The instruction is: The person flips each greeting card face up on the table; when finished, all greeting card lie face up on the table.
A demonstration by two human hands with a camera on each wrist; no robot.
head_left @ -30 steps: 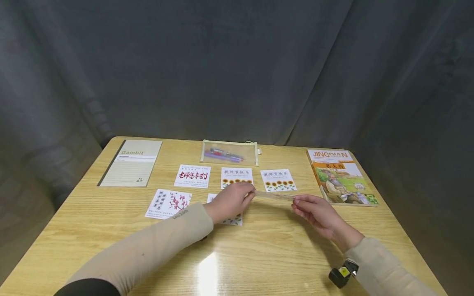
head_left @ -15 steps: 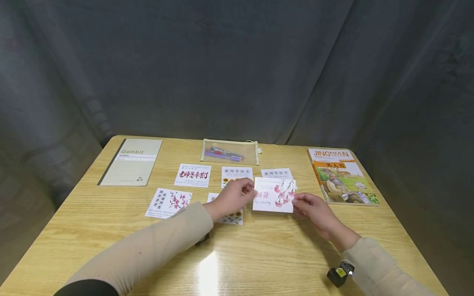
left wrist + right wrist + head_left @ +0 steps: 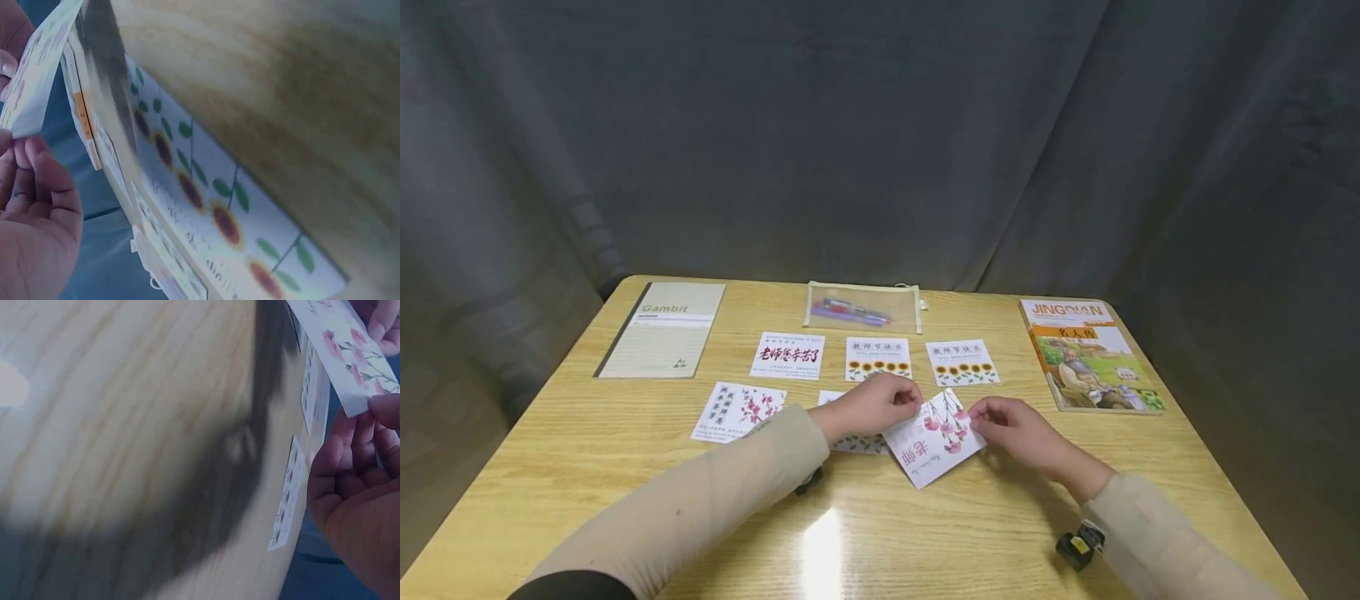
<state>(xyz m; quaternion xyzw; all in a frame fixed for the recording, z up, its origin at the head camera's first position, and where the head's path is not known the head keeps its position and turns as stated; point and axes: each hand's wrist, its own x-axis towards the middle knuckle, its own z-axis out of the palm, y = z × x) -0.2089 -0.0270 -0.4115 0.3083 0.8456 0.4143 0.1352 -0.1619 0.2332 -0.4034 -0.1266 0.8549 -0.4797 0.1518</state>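
A white card (image 3: 934, 442) with pink carnations and red Chinese writing is held tilted above the table, its print upside down in the head view. My left hand (image 3: 877, 404) pinches its left corner between thumb and fingers. At the opposite corner my right hand (image 3: 1018, 433) pinches it too, as the right wrist view shows with the thumb on the card (image 3: 347, 356). Under my left hand lies a sunflower card (image 3: 861, 443), partly covered by the hand; it shows large in the left wrist view.
Another sunflower card (image 3: 877, 358) and its twin (image 3: 962, 362) lie behind. To the left are a red-lettered card (image 3: 787, 356) and a plum-blossom card (image 3: 739, 412). A notebook (image 3: 660, 331), a mesh pen pouch (image 3: 862, 309) and a book (image 3: 1093, 358) lie along the back.
The carnation card, first seen edge-on, has tipped so its printed face shows, then turned slantwise and come lower toward me. Both hands keep their hold on it.
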